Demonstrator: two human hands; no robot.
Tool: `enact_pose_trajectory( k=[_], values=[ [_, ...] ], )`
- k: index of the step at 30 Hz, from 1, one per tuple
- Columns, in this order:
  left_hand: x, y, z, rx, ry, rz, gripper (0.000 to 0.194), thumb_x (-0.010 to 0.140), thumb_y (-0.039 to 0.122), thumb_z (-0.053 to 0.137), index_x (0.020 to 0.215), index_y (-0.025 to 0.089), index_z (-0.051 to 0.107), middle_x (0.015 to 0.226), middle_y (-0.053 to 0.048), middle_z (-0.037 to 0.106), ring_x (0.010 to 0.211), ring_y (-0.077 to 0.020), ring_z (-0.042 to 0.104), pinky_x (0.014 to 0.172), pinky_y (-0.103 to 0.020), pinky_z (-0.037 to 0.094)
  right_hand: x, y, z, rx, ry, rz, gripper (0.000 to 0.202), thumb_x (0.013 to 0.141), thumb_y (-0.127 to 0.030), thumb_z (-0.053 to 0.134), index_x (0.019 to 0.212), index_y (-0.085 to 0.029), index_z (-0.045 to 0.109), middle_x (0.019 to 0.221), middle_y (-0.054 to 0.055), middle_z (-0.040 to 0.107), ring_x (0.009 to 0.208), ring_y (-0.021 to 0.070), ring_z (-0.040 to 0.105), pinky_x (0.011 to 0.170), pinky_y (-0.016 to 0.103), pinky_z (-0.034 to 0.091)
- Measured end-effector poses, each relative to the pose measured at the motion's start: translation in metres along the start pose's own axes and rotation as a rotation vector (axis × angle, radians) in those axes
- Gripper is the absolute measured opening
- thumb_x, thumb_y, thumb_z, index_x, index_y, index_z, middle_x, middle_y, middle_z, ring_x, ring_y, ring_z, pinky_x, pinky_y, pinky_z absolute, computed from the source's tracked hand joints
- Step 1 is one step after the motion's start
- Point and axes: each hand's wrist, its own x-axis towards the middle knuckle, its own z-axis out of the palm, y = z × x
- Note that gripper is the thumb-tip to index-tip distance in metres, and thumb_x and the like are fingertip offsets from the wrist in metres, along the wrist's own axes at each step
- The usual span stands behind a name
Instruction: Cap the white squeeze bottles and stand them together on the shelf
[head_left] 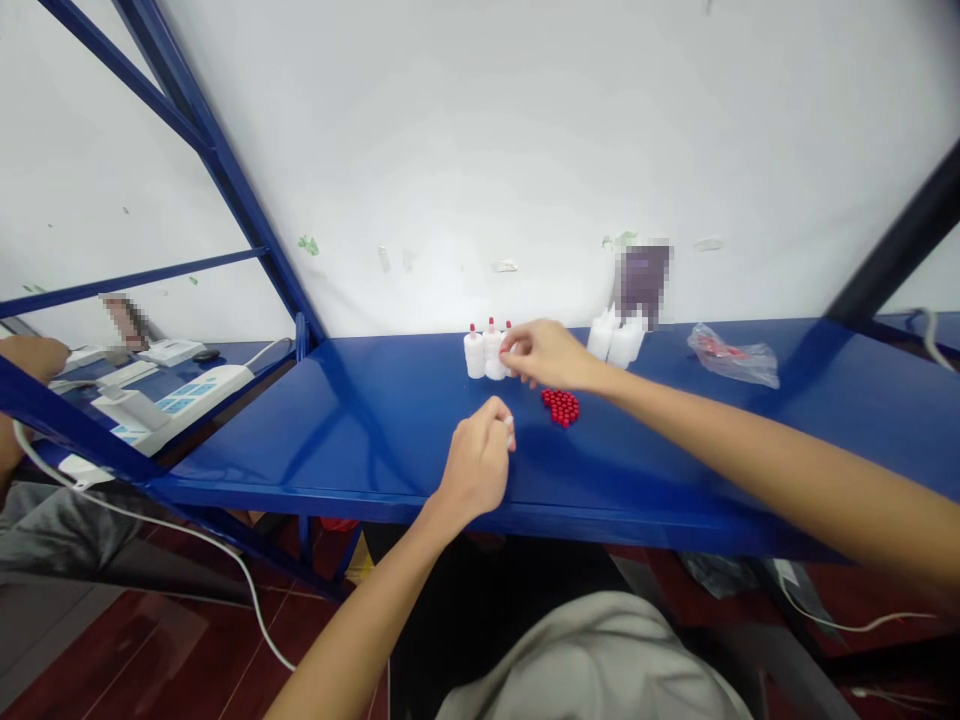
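Note:
My left hand (478, 458) is closed over the near part of the blue table. A small white piece (511, 432) pokes out between its thumb and fingers; its kind is hidden. My right hand (551, 354) is held in a pinch beside the white squeeze bottles with red tips (474, 356). Whatever its fingertips hold, if anything, is too small to make out. The hand partly covers the rightmost of these bottles. Just below the right hand lies a pile of small red caps (561, 407).
White bottles without red tips (621, 340) stand at the back right. Farther right lies a clear plastic bag (733, 355) with red bits inside. Blue frame posts (217, 160) rise at the left. Beyond them are a power strip (187, 403) and another person's hand (34, 356).

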Motion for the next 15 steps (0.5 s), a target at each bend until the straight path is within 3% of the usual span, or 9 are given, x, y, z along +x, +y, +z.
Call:
enact_pose_trajectory(
  k=[3,7,12,15],
  values=[
    [-0.005,0.007,0.002,0.140,-0.094,0.056,0.021,0.096,0.023,0.034,0.080,0.020,0.047,0.070,0.003,0.053,0.065,-0.0136,0.046,0.065,-0.027,0.034,0.020,0.014,0.024,-0.324,-0.113,-0.040,0.016,0.083,-0.019,0.061,0.092,-0.013,0.072,0.085,0.010,0.075,0.079,0.0182,0.069,0.072,0.027,0.048],
    [-0.008,0.013,0.002,0.203,-0.158,0.051,0.025,0.100,0.029,0.034,0.085,0.021,0.052,0.070,0.003,0.054,0.066,-0.0141,0.049,0.066,-0.027,0.034,0.028,0.014,0.033,-0.417,-0.096,-0.011,0.023,0.089,-0.027,0.059,0.097,-0.011,0.073,0.093,0.015,0.074,0.089,0.0228,0.067,0.072,0.029,0.045],
    [-0.005,0.009,0.002,0.169,-0.168,0.009,0.026,0.096,0.025,0.034,0.078,0.020,0.053,0.067,0.003,0.055,0.064,-0.0140,0.051,0.063,-0.026,0.034,-0.008,0.010,-0.010,-0.459,-0.111,-0.117,0.023,0.090,-0.024,0.054,0.096,-0.014,0.073,0.079,0.008,0.072,0.069,0.0169,0.062,0.067,0.029,0.041],
    [-0.001,0.004,0.002,0.073,-0.133,-0.028,0.025,0.092,0.024,0.035,0.075,0.020,0.053,0.066,0.003,0.053,0.061,-0.0137,0.050,0.060,-0.026,0.034,-0.047,0.015,-0.037,-0.458,-0.226,-0.109,0.024,0.090,-0.023,0.053,0.101,-0.015,0.073,0.075,0.005,0.071,0.066,0.0164,0.062,0.064,0.028,0.041]
  ],
)
